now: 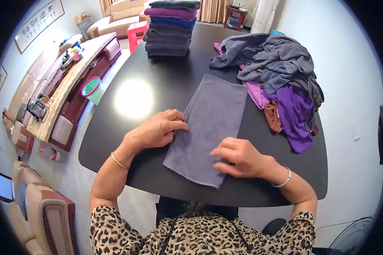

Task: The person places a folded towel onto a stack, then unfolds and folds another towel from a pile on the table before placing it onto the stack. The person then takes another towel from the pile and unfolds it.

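Cloth [212, 108] lies folded near the surface's [112, 144] front edge, left hand [157, 129] curled at its left side, grip unclear, right hand [240, 157] loosely open over its right edge, open room leftward, pile [281, 63] right, stack [170, 32] beyond.

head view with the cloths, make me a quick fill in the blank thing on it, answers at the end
1. The left hand has its fingertips on a cloth whose colour is ____.
2. The gold bracelet is on the person's ____ wrist.
3. In the neat stack, the blue cloth lies directly below a ____ one.
4. Seen by the person, the loose heap lies on the table's ____ side.

Missing words: gray; left; purple; right.
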Available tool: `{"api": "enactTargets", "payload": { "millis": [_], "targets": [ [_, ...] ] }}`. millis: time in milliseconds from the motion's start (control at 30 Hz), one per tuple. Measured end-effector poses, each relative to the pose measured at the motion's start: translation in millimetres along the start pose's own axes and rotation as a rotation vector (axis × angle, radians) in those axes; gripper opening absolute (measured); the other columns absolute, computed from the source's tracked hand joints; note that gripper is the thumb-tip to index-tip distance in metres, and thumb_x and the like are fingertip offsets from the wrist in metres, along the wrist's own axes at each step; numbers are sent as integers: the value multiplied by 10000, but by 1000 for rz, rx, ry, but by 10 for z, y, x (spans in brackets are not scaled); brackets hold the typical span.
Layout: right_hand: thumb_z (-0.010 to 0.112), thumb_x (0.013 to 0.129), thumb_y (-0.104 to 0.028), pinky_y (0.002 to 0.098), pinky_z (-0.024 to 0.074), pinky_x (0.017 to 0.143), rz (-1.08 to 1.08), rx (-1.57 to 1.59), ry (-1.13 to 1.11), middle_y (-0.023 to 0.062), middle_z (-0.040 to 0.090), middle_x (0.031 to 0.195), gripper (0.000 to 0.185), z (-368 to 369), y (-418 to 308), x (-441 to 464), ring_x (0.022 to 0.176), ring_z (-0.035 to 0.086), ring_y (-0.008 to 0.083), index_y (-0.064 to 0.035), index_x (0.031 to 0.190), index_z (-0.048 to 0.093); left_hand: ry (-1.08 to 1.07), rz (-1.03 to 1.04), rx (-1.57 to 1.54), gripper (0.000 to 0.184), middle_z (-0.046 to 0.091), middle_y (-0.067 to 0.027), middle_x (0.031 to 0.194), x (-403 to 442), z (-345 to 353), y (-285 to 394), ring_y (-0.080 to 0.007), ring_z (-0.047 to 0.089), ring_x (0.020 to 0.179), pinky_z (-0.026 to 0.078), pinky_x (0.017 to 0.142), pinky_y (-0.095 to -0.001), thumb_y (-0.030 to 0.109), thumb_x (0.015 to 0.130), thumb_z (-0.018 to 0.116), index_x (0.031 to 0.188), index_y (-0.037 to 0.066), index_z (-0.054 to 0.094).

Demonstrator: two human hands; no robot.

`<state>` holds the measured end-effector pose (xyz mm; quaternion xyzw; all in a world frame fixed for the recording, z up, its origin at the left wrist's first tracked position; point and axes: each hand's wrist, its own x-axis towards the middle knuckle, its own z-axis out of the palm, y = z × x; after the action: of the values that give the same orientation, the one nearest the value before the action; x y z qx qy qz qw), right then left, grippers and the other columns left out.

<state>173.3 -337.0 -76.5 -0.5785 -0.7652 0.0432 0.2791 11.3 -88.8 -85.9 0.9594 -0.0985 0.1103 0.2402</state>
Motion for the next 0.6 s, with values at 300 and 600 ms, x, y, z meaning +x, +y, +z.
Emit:
{"api": "enactTargets", "payload": {
  "millis": [300, 600],
  "targets": [
    [739, 723, -208, 446, 431, 973, -2, -158, -213, 194, 513, 1205, 522, 27, -372, -356, 1139, 513, 360, -30, 1172, 539, -5, 22, -13, 421, 535, -157, 1186, -18, -13, -33, -331, 529, 1096, 444, 951, -399, -13, 688, 600, 1099, 74, 624],
    [677, 720, -18, 450, 455, 952, 37, -174, -4, 184, 559, 1171, 368, 232, -383, -459, 1117, 550, 358, -28, 1082, 614, -5, -6, -33, 409, 537, -133, 1169, -14, -10, -36, -288, 578, 1009, 525, 786, -335, -28, 690, 617, 1088, 70, 632]
  ]
}}
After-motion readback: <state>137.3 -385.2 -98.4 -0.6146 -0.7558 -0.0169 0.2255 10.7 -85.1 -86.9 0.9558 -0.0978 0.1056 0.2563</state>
